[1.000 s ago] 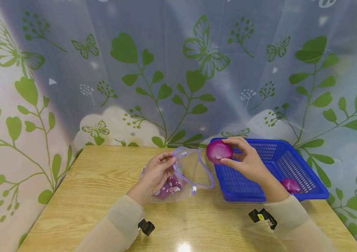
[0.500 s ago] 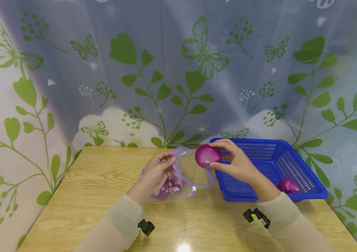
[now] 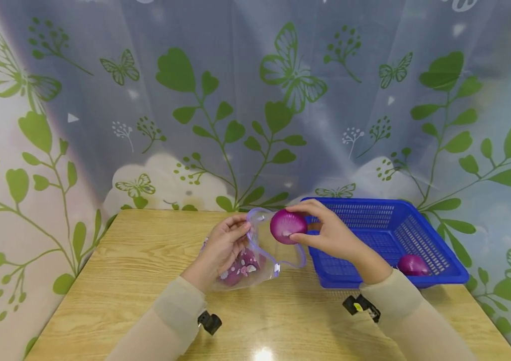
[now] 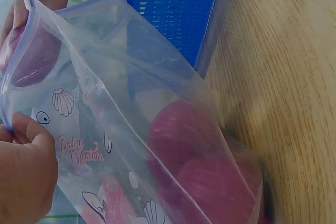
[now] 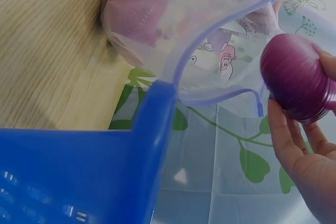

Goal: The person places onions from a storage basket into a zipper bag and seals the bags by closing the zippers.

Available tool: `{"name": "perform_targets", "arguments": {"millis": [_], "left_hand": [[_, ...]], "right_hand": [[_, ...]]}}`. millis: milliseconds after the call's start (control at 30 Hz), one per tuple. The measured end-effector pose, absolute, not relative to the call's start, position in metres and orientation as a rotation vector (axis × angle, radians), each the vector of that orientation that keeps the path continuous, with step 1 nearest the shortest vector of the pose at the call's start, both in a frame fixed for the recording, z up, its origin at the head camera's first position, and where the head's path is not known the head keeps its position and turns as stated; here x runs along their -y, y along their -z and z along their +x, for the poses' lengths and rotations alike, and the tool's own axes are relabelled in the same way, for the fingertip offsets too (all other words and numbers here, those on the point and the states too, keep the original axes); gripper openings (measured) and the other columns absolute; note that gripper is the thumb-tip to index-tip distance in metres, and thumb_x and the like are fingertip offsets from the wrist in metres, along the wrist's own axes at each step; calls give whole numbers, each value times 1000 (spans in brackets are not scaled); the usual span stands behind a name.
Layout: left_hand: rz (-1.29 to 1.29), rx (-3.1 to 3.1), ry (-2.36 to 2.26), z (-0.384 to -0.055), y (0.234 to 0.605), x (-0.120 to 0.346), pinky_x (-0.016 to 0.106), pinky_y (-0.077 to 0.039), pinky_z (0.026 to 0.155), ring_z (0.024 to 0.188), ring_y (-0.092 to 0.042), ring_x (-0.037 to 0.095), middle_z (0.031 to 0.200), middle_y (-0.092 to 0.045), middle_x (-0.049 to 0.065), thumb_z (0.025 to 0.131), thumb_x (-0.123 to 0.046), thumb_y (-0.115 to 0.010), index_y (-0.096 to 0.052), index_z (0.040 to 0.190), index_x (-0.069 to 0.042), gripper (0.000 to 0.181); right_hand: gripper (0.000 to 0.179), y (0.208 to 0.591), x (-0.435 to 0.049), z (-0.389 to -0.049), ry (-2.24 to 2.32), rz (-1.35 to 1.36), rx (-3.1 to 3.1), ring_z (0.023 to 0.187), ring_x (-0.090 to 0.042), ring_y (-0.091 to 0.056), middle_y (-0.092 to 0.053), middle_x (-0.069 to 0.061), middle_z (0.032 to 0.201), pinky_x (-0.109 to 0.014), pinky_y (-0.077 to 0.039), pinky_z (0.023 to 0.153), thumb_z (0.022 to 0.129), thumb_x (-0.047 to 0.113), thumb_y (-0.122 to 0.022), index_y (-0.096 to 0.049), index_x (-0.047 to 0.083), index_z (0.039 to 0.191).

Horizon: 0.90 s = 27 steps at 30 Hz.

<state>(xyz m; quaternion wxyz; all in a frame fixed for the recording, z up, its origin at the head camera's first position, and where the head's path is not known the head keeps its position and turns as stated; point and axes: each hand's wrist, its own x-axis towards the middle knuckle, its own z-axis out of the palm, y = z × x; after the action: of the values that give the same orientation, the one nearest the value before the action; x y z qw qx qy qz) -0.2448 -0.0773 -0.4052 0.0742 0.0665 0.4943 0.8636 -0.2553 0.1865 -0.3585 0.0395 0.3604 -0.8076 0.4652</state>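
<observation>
My left hand (image 3: 221, 245) pinches the purple-edged rim of a clear zip bag (image 3: 269, 243), whose mouth gapes toward the right. The left wrist view shows printed shells and lettering on its plastic, with red onions (image 4: 181, 129) lying low inside. Thumb and fingers of my right hand (image 3: 334, 235) grip another red onion (image 3: 288, 226) just at the bag's mouth. That same onion (image 5: 294, 74) appears in the right wrist view beside the purple zip edge. Through the plastic, the left wrist view shows part of the onion (image 4: 34, 56) near the zip slider.
A blue perforated basket (image 3: 445, 240) stands on the right of the wooden table (image 3: 147, 311), one red onion (image 3: 413, 265) in its right front corner. My right forearm passes over the basket's front rim. A patterned cloth (image 3: 237, 100) hangs behind the table.
My right hand has carried the red onion leftward from over the basket's left edge to the bag's mouth. My left hand has kept its pinch on the rim, nearly still.
</observation>
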Motion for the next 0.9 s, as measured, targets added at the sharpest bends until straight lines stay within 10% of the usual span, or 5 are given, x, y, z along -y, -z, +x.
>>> {"name": "perform_targets", "arguments": {"millis": [900], "left_hand": [[138,-1475,-2648,-250,397,71,18,-48,67,77,-56,9,92,-58,0,99,7,-53,-56,115,-3,19]], "right_hand": [[50,350,-173,-263,-1270,1087,2611,119,-29,-56,-54,-7,132,-39,-57,89,90,15,-77,-60,12,137]]}}
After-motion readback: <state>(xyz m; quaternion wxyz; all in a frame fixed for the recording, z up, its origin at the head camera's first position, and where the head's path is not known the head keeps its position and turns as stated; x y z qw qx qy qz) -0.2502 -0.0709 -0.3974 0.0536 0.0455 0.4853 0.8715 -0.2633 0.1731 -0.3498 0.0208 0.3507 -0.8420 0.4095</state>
